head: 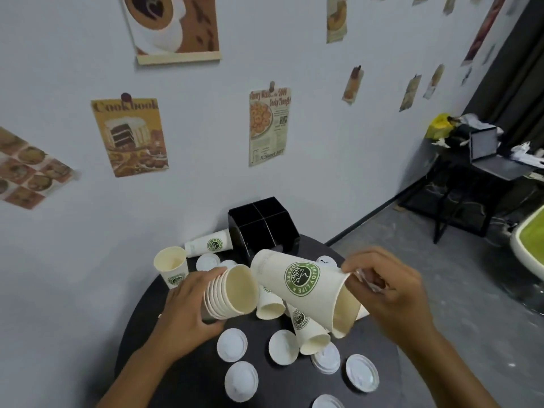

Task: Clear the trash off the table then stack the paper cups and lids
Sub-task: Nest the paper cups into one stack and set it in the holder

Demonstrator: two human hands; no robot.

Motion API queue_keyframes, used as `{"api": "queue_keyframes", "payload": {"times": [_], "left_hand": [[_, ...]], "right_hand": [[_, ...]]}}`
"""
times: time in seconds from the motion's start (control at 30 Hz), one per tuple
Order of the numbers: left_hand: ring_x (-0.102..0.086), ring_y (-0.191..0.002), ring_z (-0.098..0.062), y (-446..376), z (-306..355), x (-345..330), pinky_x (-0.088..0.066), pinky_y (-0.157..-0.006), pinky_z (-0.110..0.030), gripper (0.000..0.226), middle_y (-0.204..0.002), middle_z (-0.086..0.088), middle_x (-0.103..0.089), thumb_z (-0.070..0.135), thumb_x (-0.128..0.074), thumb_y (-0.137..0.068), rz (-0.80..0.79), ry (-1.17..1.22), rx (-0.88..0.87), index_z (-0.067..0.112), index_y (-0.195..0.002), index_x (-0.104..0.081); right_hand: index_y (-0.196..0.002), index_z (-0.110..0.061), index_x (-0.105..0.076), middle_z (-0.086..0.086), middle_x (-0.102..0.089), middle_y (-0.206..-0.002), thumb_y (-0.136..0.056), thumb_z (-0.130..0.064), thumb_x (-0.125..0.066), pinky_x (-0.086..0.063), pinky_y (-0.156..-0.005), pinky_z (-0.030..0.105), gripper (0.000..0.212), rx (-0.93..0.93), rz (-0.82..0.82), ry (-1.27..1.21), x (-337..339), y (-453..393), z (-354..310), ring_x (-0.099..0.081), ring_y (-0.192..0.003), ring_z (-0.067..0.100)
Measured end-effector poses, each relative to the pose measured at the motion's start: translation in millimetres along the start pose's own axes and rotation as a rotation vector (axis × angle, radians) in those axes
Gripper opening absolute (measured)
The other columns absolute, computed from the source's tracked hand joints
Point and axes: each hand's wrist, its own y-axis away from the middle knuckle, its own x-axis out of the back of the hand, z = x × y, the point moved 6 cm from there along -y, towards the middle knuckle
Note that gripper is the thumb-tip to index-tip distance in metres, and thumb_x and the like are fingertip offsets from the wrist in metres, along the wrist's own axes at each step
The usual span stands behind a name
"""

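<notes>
We hold a stack of cups [228, 293] in our left hand [188, 304]. The stack lies on its side in the air over the table [164, 366], and its open mouth faces right. Our left grip is wrapped around the stack near the rims.

Our right hand [388, 293] holds one loose cup [306, 285]. Our right grip pinches the rim at the cup's wide, open end. This cup also lies tilted. Its closed bottom points up and to the left, toward the mouth of the stack. Its open end points down and to the right, toward us.

So the two things are almost in one line. The bottom of the loose cup is just beside the open mouth of the stack, a little above it and to the right. They look close, but the cup is not inside yet.

We think the next move is to slide the loose cup's bottom down and left into the stack. The cup sits higher than the stack, so we would need to drop it a bit first.

Both wrists are bent in toward each other, with the arms coming up from the bottom of the view.

More cups lie on the table: a standing cup [172, 267], a fallen cup [207, 245] by the black box [265, 228], and others under our hands. White lids [232, 345] lie loose on the table.
</notes>
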Motion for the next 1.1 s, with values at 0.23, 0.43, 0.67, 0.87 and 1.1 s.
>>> {"api": "queue_keyframes", "payload": {"times": [0.23,0.43,0.67,0.87,1.1], "left_hand": [[-0.047,-0.132,-0.004,-7,53,5,-0.041,-0.113,-0.044,0.091,-0.136,0.023,-0.049,0.049,-0.081,-0.065,0.063,-0.005,-0.039,0.057,-0.143,-0.035],[-0.044,-0.135,-0.001,5,68,-3,-0.036,-0.115,-0.039,0.096,-0.141,0.025,-0.045,0.046,-0.087,-0.068,0.071,-0.054,-0.051,0.056,-0.146,-0.032],[-0.039,-0.139,0.002,31,56,-13,-0.028,-0.113,-0.026,0.095,-0.142,0.032,-0.041,0.048,-0.084,-0.071,0.049,-0.037,-0.015,0.061,-0.146,-0.027],[-0.030,-0.140,0.013,55,26,-18,-0.029,-0.112,-0.024,0.091,-0.143,0.036,-0.038,0.058,-0.079,-0.071,0.030,0.024,0.041,0.064,-0.144,-0.024],[-0.054,-0.130,0.002,95,-43,-7,-0.051,-0.104,-0.035,0.099,-0.138,0.031,-0.051,0.045,-0.092,-0.061,0.095,0.130,0.187,0.056,-0.143,-0.038]], "right_hand": [[-0.084,-0.014,-0.074,-0.039,-0.052,-0.087,-0.074,0.006,-0.076,-0.037,-0.061,0.012,0.022,0.084,-0.122,-0.051,-2,-7,-8,-0.043,-0.060,0.006],[-0.085,-0.022,-0.072,-0.033,-0.053,-0.082,-0.080,-0.010,-0.070,-0.034,-0.061,0.010,0.013,0.028,-0.190,-0.119,-27,-15,-5,-0.046,-0.062,0.005],[-0.106,-0.029,-0.072,-0.025,-0.057,-0.099,-0.083,-0.013,-0.077,-0.037,-0.066,0.007,0.029,-0.020,-0.316,-0.146,-79,-7,-3,-0.049,-0.069,0.004],[-0.117,-0.029,-0.069,-0.025,-0.054,-0.104,-0.083,-0.013,-0.081,-0.038,-0.070,0.005,0.039,-0.051,-0.375,-0.161,-109,4,-2,-0.052,-0.079,-0.005],[-0.116,-0.034,-0.066,-0.023,-0.055,-0.099,-0.084,-0.016,-0.081,-0.039,-0.065,0.010,0.040,-0.222,-0.465,-0.217,-179,28,15,-0.046,-0.068,0.012]]}}
